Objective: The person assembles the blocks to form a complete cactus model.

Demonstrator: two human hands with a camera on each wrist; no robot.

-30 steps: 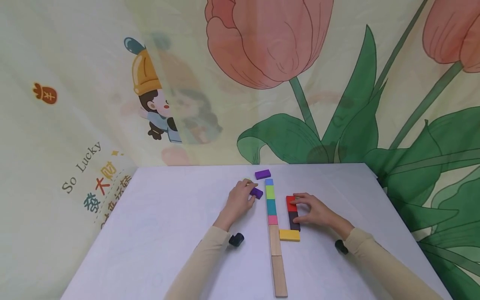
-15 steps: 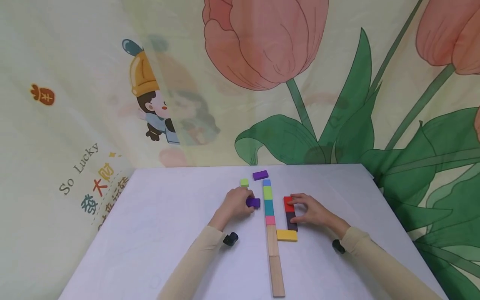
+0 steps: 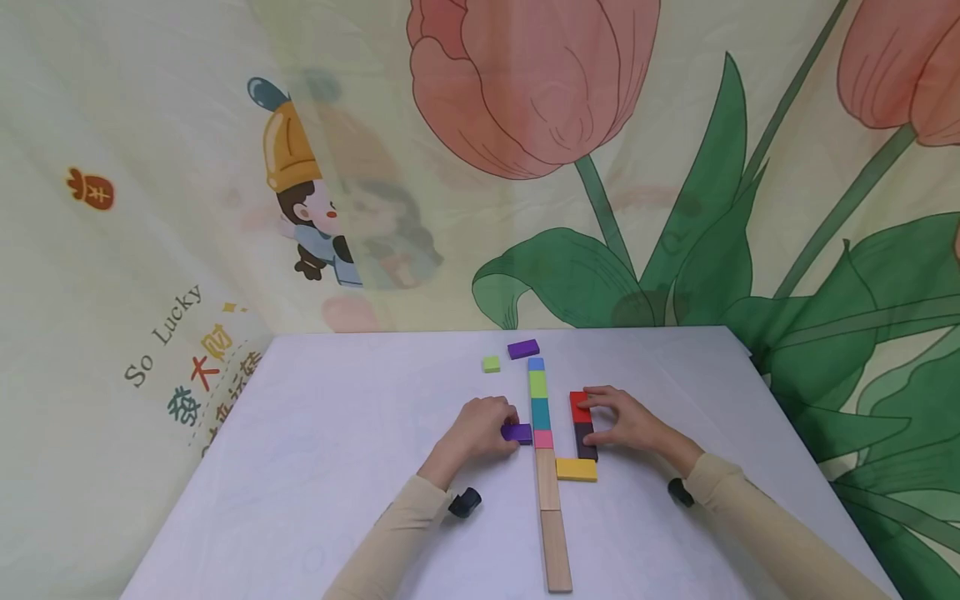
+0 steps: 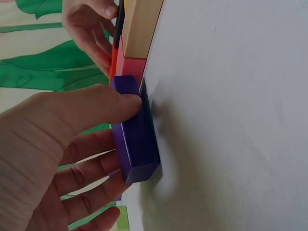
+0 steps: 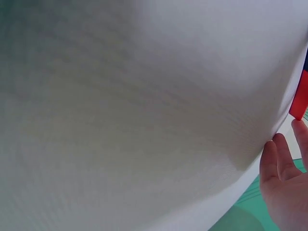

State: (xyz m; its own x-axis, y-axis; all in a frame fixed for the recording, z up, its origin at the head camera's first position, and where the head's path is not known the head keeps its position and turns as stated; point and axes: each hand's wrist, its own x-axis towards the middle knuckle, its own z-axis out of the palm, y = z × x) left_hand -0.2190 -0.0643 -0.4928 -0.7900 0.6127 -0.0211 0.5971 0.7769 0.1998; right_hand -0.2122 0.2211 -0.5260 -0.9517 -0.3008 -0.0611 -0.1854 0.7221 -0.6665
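Note:
My left hand (image 3: 477,427) pinches a purple block (image 3: 519,433) between thumb and fingers, its end right beside the pink block (image 3: 543,439). In the left wrist view the thumb lies on the purple block's near face, fingers behind. Pink belongs to a straight row with blue, lime, a teal block (image 3: 541,413) and two plain wooden blocks (image 3: 550,481). Across the row, my right hand (image 3: 633,422) rests its fingertips on a red block (image 3: 581,414) and its thumb on a black block (image 3: 586,446), which stand end to end. The right wrist view catches its extended fingers beside the red block.
A yellow block (image 3: 576,470) lies crosswise between the row and the black block's near end. Farther back are another purple block (image 3: 523,349) and a small lime block (image 3: 491,364). The white table (image 3: 337,433) ends at a printed flower cloth (image 3: 570,275).
My left hand has brought the purple block nearer and rightward to the row beside pink, turning it crosswise and uncovering the small lime block. The right hand stays in place.

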